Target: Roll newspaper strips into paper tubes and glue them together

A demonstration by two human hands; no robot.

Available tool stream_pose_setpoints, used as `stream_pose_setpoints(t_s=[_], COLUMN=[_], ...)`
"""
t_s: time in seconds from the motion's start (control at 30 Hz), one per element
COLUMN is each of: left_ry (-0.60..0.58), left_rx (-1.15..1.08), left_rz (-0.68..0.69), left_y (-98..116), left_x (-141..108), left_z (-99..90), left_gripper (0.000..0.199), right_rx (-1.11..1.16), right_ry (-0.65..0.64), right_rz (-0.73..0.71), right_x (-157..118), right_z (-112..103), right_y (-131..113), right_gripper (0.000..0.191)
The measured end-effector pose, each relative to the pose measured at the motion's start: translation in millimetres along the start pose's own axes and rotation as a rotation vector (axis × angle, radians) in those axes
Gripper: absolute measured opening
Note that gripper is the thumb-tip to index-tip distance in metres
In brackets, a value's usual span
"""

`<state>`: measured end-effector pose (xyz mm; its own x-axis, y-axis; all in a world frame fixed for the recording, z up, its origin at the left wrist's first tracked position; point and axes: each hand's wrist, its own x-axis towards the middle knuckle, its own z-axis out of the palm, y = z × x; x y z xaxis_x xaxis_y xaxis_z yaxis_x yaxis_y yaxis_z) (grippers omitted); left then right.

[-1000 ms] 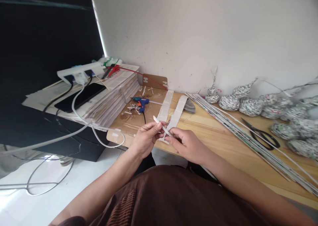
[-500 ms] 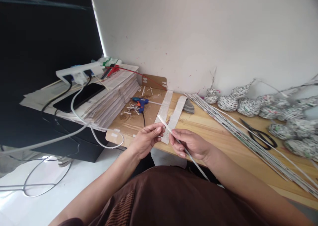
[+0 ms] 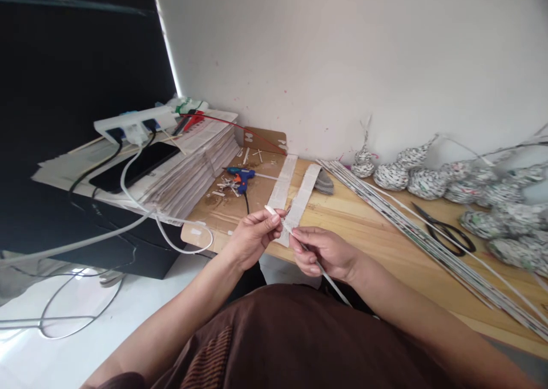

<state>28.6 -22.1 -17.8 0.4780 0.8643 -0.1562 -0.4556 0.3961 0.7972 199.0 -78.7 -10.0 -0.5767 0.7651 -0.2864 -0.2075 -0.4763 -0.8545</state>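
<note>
A thin rolled paper stick (image 3: 335, 284) slants between my hands in front of my body. My left hand (image 3: 256, 235) pinches it near its white, flattened-looking tip, between thumb and fingers. Further down the stick my right hand (image 3: 323, 251) is closed around it, and the lower end runs toward my lap. Beyond the hands, two newspaper strips (image 3: 305, 198) lie across the table edge. On a cardboard sheet (image 3: 209, 221) rests a blue glue gun (image 3: 243, 180) beside small white scraps.
At left, stacked newspapers (image 3: 192, 175) carry a phone (image 3: 135, 167) and a power strip (image 3: 135, 124) with trailing cables. On the right lie long paper sticks (image 3: 385, 218), black scissors (image 3: 445, 232) and several woven paper gourds (image 3: 428, 182) along the wall. A grey cloth item (image 3: 324, 182) sits by the strips.
The stick's tip has dropped and shifted slightly left. My left thumb and fingers now pinch the stick near the tip, while my right hand still grips it, a little lower.
</note>
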Motion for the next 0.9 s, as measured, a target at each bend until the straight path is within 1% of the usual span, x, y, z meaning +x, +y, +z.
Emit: stream_pose_setpoints(t_s=[0.03,0.07,0.17,0.2,0.23,0.27,0.3,0.37,0.43,0.47,0.5,0.53,0.57,0.6,0.7,0.73,0.77,0.8,0.9], left_ry=[0.012,0.033,0.098,0.104,0.102,0.092,0.078,0.043,0.0,-0.021,-0.037,-0.046,-0.045,-0.032,0.037,0.054,0.062,0.06,0.026], left_rx=[0.0,0.003,0.031,0.043,0.053,0.059,0.06,0.054,0.046,0.045,0.045,0.044,0.041,0.034,0.008,0.006,0.009,0.018,0.053], left_rz=[0.004,0.015,0.068,0.08,0.089,0.093,0.094,0.084,0.059,0.046,0.039,0.036,0.04,0.046,0.065,0.07,0.074,0.074,0.044], left_y=[0,1,3,4,5,5,5,4,2,2,1,1,1,1,2,2,2,1,-1], left_x=[0,-1,-2,-3,-3,-3,-3,-3,-2,-2,-2,-1,-1,0,2,2,3,3,5], left_z=[0.1,0.7,3.7,4.6,5.2,5.5,5.4,4.4,3.0,2.3,1.8,1.4,1.1,1.0,1.5,1.9,2.5,3.2,5.4], left_gripper=[0.023,0.021,0.018,0.018,0.017,0.017,0.017,0.016,0.016,0.016,0.016,0.015,0.015,0.014,0.014,0.015,0.016,0.016,0.018], right_rx=[-0.023,-0.1,-0.479,-0.574,-0.613,-0.585,-0.498,-0.234,-0.003,0.065,0.094,0.087,0.037,-0.051,-0.405,-0.485,-0.51,-0.477,-0.188], right_ry=[0.016,0.072,0.345,0.401,0.418,0.396,0.337,0.16,-0.009,-0.07,-0.103,-0.102,-0.069,-0.002,0.304,0.373,0.392,0.355,0.077], right_rz=[-0.002,-0.038,-0.247,-0.291,-0.303,-0.28,-0.23,-0.116,-0.043,-0.027,-0.023,-0.026,-0.037,-0.065,-0.234,-0.275,-0.285,-0.259,-0.091], right_x=[0,-1,-3,-4,-4,-5,-5,-5,-5,-5,-5,-5,-6,-6,-10,-12,-13,-14,-15], right_z=[0,2,9,10,11,11,9,3,-3,-6,-7,-7,-7,-5,1,2,2,1,-6], right_y=[0,-1,-3,-3,-3,-3,-2,-1,0,0,0,1,1,1,1,1,2,2,4], right_gripper=[0.036,0.036,0.033,0.031,0.031,0.032,0.034,0.035,0.032,0.031,0.03,0.03,0.032,0.033,0.032,0.031,0.031,0.033,0.038])
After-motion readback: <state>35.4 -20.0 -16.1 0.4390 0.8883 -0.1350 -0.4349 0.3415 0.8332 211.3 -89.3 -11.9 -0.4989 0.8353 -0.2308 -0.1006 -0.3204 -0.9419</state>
